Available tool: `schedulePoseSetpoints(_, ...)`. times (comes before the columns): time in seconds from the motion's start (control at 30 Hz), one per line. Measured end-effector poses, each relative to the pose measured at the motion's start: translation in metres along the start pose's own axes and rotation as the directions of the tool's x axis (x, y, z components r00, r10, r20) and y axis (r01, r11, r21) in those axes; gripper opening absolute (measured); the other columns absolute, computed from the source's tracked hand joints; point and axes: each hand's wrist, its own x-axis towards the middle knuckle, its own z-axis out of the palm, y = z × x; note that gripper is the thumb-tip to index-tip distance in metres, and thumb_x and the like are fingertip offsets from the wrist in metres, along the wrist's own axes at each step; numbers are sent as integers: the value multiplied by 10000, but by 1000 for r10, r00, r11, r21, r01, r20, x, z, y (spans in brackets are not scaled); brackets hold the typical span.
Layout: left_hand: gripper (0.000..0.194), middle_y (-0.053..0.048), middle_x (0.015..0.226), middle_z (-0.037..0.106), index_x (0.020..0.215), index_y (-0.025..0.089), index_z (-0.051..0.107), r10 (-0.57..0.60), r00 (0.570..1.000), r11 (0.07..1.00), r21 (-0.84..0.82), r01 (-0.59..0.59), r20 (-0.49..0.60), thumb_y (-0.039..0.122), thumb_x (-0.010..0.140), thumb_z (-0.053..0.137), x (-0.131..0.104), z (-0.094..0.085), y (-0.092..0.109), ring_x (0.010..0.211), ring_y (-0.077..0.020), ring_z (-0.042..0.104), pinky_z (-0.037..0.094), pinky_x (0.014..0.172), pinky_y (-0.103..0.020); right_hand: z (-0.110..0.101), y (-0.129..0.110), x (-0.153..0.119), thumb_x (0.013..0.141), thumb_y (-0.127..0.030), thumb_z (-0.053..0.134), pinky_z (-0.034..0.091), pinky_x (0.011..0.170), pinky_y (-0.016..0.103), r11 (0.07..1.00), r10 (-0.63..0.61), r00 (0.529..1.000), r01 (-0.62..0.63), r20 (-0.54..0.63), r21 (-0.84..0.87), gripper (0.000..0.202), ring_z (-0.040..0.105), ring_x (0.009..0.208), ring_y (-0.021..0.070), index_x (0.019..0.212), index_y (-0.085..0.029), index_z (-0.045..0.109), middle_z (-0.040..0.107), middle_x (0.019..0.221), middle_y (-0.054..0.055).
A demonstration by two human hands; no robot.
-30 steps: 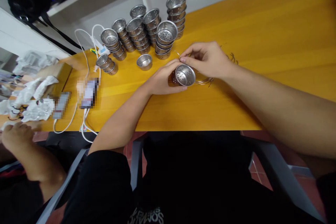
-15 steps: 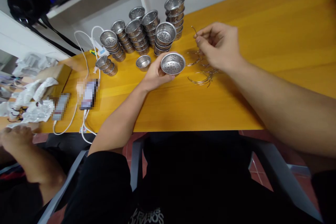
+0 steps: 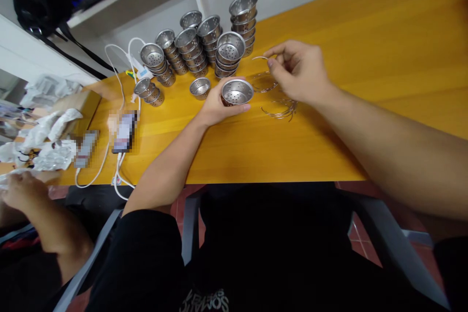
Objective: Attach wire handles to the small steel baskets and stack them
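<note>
A perforated metal cup (image 3: pixel 237 92) is held in my left hand (image 3: pixel 218 106), its mouth tilted up towards me. My right hand (image 3: pixel 298 69) pinches a thin curved wire (image 3: pixel 260 57) between thumb and index finger, above and to the right of the cup. Below my right hand, several curved wires (image 3: pixel 280 113) lie loosely on the wooden table (image 3: pixel 256 156). A single small perforated cup (image 3: pixel 200 87) stands just left of my left hand. Behind it rise several stacks of the same cups, the nearest being a stack (image 3: pixel 230 48) right behind my left hand.
Two phones, one dark (image 3: pixel 125 131) and one grey (image 3: pixel 87 148), lie at the left with white cables. Beyond them are a cardboard box (image 3: pixel 86 107) and clear plastic bags (image 3: pixel 54 153). Another person's hand (image 3: pixel 25 192) is at the far left. A shelf runs behind the table.
My right hand has moved slightly down and left, and the wire in it now points left towards the cup. My left hand has lowered the cup a little and tilted it.
</note>
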Motion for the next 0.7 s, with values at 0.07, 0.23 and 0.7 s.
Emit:
schedulePoseSetpoints(0.07, 1266, -222, 1667, 800, 1695, 267, 712, -5, 1000, 999, 45, 6, -27, 1073, 776, 1042, 1, -1, 1, 1543, -433, 815, 661, 1420, -724, -1, -1, 0, 1105, -813, 908, 429, 765, 503, 1000, 3, 1000, -3, 17, -23, 467, 481, 720, 259, 1153, -358, 813, 590, 835, 19)
schedulePoseSetpoints(0.23, 1270, -182, 1582, 810, 1763, 298, 658, -8, 998, 997, 71, 13, -70, 1092, 832, 1000, 6, 3, -4, 1538, -437, 807, 628, 1440, -772, 1, -6, -2, 1053, -823, 919, 449, 765, 520, 1000, 27, 999, -26, 39, -18, 464, 461, 710, 268, 1109, -378, 799, 562, 796, 12)
schedulePoseSetpoints(0.7, 1077, -230, 1757, 726, 1803, 284, 623, 47, 994, 993, 109, -36, -95, 931, 1004, 944, 10, 10, -15, 1735, -467, 713, 550, 1530, -811, 3, -12, -5, 1016, -931, 954, 486, 793, 539, 998, 54, 997, -55, 54, 6, 546, 444, 713, 263, 1073, -410, 800, 513, 721, -12)
